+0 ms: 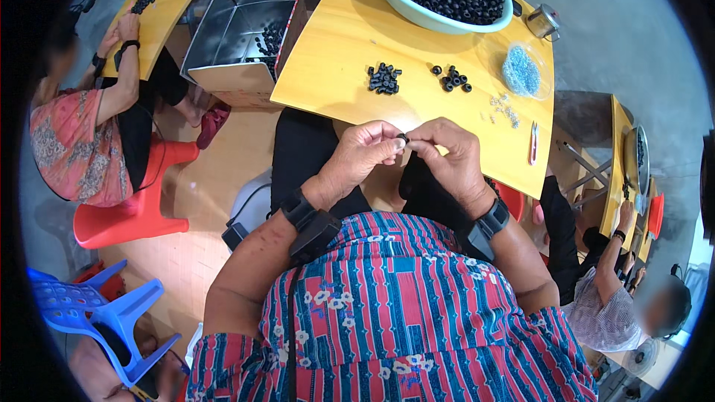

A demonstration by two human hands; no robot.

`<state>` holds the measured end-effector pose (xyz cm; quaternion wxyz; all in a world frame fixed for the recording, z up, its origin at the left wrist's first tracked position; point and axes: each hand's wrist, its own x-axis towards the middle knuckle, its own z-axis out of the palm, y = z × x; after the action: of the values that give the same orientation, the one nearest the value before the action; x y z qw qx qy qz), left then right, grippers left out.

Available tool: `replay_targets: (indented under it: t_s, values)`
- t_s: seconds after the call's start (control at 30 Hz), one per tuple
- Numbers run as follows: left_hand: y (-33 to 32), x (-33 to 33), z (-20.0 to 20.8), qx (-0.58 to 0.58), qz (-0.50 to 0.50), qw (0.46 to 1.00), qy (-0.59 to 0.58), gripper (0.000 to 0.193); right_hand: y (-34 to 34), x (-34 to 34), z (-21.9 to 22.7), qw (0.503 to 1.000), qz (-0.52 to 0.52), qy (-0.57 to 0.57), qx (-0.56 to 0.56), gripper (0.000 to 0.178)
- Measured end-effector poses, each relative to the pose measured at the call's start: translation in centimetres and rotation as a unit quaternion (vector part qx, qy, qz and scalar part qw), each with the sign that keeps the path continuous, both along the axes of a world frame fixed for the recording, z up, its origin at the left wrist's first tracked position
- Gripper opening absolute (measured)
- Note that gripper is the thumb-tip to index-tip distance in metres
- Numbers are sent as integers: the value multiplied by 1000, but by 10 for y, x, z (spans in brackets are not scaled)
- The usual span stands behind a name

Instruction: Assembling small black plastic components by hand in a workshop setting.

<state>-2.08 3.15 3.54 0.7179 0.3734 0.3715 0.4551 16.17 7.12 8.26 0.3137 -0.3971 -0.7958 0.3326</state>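
My left hand (366,155) and my right hand (451,155) meet in front of the table's near edge. Between their pinched fingertips is a small black round part (403,137), mostly covered by the fingers. Both hands are closed on it. Just beyond them on the yellow table (335,45) lie a cluster of short black cylinders (383,80) and a looser group of round black parts (453,80). Small clear pieces (506,112) are scattered to the right, near small snips (533,143) with reddish handles.
A pale blue basin (424,18) heaped with black parts stands at the table's far side. Beside it are a clear tub (547,78) of bluish pieces and a metal cup (543,22). A lined box (231,85) sits left. People work at tables (167,15) on both sides.
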Motion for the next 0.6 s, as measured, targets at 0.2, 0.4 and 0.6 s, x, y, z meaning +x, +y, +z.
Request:
replay_targets:
  t_s: [0.2, 0.4, 0.6]
  values:
    - [16, 1, 3, 5, 50, 998, -22, 16, 36, -5, -23, 991, -111, 27, -69, 14]
    - [25, 3, -7, 64, 72, 995, 5, 14, 45, 0, -28, 986, -161, -45, 5, 13]
    - [30, 0, -14, 59, 61, 996, 11, 16, 46, 8, -27, 982, -181, -52, -7, 11]
